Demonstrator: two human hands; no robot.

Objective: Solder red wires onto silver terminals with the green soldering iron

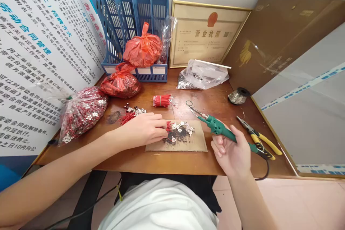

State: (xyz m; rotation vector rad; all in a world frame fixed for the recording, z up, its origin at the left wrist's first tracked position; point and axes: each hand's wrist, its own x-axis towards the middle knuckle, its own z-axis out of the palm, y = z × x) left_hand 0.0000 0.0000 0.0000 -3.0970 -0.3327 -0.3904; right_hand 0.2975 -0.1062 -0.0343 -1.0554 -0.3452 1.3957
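Several tabbed red wires lie finished on the cardboard; your left hand pinches one, right hand grips the soldering iron; bundles remain.

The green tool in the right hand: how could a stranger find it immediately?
Start at the brown cardboard sheet on the wooden desk. Just right of it, the right hand holds a soldering iron. Its green handle sets it apart from the yellow-handled pliers beside it.

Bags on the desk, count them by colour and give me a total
Orange-red bags: 2
Clear bags: 2, one of red wires, one of metal bits
Total: 4
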